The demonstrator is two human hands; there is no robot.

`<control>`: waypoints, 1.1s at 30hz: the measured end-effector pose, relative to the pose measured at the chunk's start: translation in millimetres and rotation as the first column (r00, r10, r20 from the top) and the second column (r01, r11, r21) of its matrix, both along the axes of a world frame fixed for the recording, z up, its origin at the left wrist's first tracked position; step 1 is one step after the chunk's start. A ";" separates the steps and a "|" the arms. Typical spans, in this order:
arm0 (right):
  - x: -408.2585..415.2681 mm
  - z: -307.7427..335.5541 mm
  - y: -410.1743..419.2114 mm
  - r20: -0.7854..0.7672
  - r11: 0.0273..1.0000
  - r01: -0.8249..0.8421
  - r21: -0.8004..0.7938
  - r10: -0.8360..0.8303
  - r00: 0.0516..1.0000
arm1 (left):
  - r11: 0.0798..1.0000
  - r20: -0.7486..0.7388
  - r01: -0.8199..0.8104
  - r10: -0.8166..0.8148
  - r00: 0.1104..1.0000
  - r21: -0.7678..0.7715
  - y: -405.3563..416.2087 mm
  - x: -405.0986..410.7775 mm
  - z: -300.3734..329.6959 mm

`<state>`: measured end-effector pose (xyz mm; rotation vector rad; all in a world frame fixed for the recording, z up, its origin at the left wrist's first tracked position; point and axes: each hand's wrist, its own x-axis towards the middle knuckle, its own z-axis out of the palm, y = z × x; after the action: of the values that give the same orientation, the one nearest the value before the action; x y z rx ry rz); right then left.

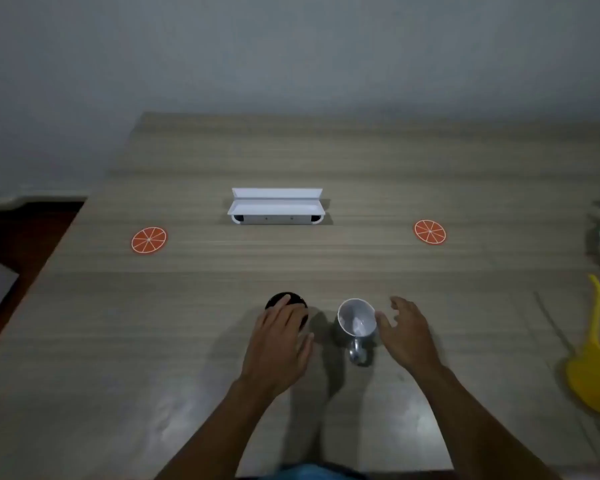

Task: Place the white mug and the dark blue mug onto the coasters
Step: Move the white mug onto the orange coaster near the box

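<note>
While both mugs stand near the table's (326, 258) front edge, left hand (278, 341) drapes over the dark blue mug (286, 299), grip unclear; right hand (406, 334) spreads open beside the white mug (355, 317). Coasters (149, 240) (430, 231) lie empty, well apart, one per hand.

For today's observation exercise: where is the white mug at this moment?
In the head view, the white mug stands on the table near its front edge, just right of the dark blue mug, with the right hand beside it.

Dim room: wood-grain table (326, 161) against a plain grey wall (291, 46).
</note>
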<state>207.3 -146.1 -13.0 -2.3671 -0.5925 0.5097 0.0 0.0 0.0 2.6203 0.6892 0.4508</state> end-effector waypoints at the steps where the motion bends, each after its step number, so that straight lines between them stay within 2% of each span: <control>1: -1.0 -3.4 -3.0 -0.012 1.000 0.019 0.008 -0.019 1.000 | 0.999 -0.028 0.030 -0.029 0.999 0.021 -3.6 0.8 -2.5; 3: -5.9 -7.0 -9.6 -0.042 0.999 0.031 0.008 -0.031 0.999 | 0.998 -0.046 0.052 -0.050 0.998 0.041 -10.9 2.3 -5.9; 10: -20.4 -25.3 -20.5 -0.173 0.997 0.071 0.029 -0.065 0.983 | 0.988 -0.049 0.142 -0.145 0.988 -0.060 -39.8 1.5 -17.1; 13: -25.8 -31.4 -21.2 -0.217 0.992 0.106 0.066 -0.089 0.972 | 0.971 -0.129 0.176 -0.197 0.972 -0.159 -52.9 2.9 -26.6; 18: -35.0 -37.5 -21.8 -0.267 0.983 0.150 0.106 -0.118 0.956 | 0.961 -0.287 0.151 -0.216 0.933 -0.232 -62.6 6.6 -47.6; 25: -44.6 -37.8 -20.0 -0.375 0.957 0.227 0.182 -0.146 0.915 | 0.971 -0.542 0.090 -0.200 0.817 -0.223 -61.6 -0.2 -78.0; 33: -51.0 -47.3 -15.3 -0.476 0.945 0.236 0.228 -0.103 0.873 | 0.982 -0.543 0.060 -0.150 0.826 -0.180 -56.6 0.7 -93.6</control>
<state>156.3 -161.4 -60.3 -1.9113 -0.2137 0.8161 0.7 -56.6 -93.6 2.6200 0.7053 -0.4137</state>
